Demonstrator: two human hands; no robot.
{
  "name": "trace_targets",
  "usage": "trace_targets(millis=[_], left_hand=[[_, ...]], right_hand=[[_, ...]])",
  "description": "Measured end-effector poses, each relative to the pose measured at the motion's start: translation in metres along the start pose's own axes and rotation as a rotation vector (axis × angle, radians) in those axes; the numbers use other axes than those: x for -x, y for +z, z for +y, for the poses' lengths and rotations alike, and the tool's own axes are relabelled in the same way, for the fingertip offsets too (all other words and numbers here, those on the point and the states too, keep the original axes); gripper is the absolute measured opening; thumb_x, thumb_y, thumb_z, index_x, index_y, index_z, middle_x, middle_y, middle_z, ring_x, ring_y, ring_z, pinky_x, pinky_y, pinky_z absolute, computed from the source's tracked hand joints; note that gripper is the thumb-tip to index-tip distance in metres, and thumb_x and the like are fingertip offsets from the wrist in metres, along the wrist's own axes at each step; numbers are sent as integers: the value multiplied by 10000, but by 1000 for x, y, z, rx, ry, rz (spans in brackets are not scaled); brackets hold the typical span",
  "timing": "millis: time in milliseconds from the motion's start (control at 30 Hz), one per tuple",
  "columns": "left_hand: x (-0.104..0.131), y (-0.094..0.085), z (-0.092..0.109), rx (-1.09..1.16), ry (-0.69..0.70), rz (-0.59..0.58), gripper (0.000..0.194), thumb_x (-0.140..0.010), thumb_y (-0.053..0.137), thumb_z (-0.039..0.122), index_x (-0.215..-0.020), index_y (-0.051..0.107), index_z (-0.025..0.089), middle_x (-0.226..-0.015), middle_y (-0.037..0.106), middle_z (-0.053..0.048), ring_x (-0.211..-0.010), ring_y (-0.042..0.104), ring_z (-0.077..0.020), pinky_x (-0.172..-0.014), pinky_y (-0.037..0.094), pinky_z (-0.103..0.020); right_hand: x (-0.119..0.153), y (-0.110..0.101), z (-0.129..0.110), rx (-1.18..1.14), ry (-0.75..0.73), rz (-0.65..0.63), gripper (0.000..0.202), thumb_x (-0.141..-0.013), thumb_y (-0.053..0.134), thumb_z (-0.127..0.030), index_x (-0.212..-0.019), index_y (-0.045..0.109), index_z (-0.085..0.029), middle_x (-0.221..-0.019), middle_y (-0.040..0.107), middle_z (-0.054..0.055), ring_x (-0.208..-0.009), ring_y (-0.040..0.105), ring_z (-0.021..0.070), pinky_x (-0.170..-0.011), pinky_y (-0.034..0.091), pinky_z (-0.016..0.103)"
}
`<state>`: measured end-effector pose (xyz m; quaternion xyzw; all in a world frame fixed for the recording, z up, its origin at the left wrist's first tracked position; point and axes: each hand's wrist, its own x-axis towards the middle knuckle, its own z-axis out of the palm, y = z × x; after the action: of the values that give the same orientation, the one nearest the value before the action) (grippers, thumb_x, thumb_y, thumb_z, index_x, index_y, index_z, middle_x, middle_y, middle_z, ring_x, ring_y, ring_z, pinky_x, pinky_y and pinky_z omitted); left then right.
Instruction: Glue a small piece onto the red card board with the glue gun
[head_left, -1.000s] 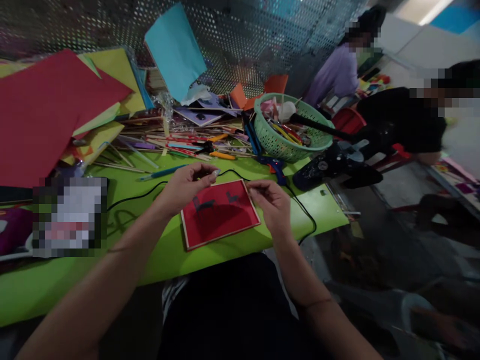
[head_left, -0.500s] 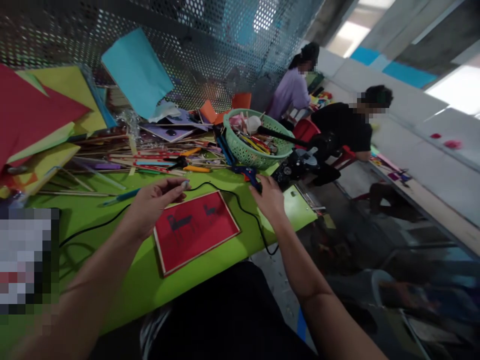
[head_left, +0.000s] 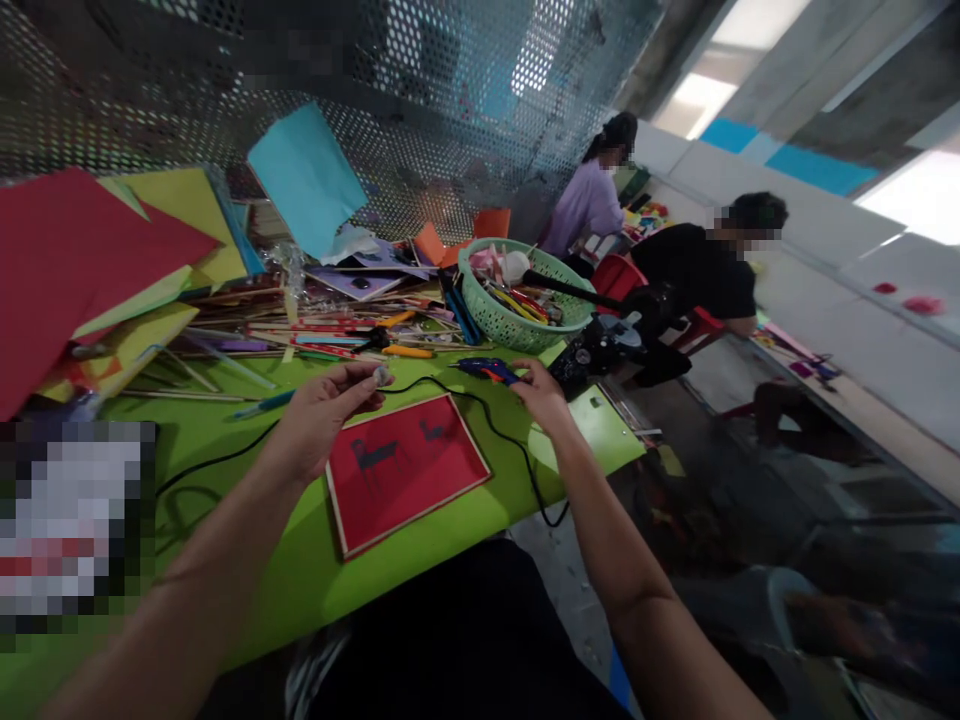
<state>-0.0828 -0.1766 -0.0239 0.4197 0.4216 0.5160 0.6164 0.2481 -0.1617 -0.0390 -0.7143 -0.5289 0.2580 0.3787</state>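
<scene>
- Left hand (head_left: 319, 420) pinches a small grey piece (head_left: 381, 377) between thumb and fingertips, just above the red card's (head_left: 409, 468) far-left corner.
- Right hand (head_left: 541, 393) closes its fingers on the blue glue gun (head_left: 486, 370), beyond the card's far-right corner.
- A black cord (head_left: 480, 410) trails between them; the green basket (head_left: 501, 318) stands farther off.

Bright green table (head_left: 420, 545), pretty cluttered. Red framed board (head_left: 409, 470) lying flat near the front edge, black cord (head_left: 480, 405) snaking around it. Further back: sticks and pens pile (head_left: 315, 330), mint basket (head_left: 499, 315), coloured paper sheets (head_left: 112, 260) stacked left.
</scene>
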Motion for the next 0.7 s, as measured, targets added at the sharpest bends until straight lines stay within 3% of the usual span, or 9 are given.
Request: trace_targets(millis=[100,233,333,433,533,600,700], left_hand=[[2,2,2,39,-2,-2,472,-595,943,473,-931,759,197,-920,770,-44,-730,632,-136,-765,557,-289],[4,2,4,75,-21,-8,461,-611,937,466,-933,752,194,-946,777,-49,-715,627,-128,-762,551,-291],[5,2,5,119,-47,-15,446,-617,942,447,-933,757,191,-964,773,-39,-706,619,-105,-756,537,-266],[4,1,5,158,-59,-16,440,-614,952,426,-936,764,194,-954,762,-25,-706,618,-93,-750,531,-247],[4,-1,4,165,-55,-13,426,-624,951,424,-938,766,203,-952,759,-24,-701,618,-94,-737,531,-246],[4,-2,3,149,-38,-8,412,-646,939,432,-945,766,208,-975,764,-32,-715,624,-102,-750,536,-258],[4,-3,2,148,-17,-1,408,-658,932,445,-952,770,212,-1011,772,-42,-737,634,-110,-772,544,-274]], right_hand=[[4,-4,-8,-135,-12,-92,484,-697,631,-300,-1168,666,-193,-801,681,-23,-637,610,156,-595,487,275],[20,-9,-31,-591,-24,-247,495,-685,744,-344,-1162,697,-222,-975,739,17,-703,669,157,-653,521,294],[35,-8,-48,-765,62,-498,409,-655,778,-311,-1050,735,-214,-897,723,25,-705,667,180,-630,528,310],[47,0,-60,-801,113,-734,328,-650,749,-291,-957,745,-177,-811,682,28,-577,571,142,-534,464,293],[50,9,-67,-801,76,-649,252,-639,724,-244,-885,716,-192,-780,651,7,-532,502,117,-504,413,282],[47,13,-72,-800,41,-544,273,-608,725,-210,-878,687,-217,-798,654,-3,-578,542,133,-546,445,291],[38,15,-76,-821,29,-511,340,-609,741,-223,-941,668,-247,-828,676,-6,-641,596,158,-624,498,320]])
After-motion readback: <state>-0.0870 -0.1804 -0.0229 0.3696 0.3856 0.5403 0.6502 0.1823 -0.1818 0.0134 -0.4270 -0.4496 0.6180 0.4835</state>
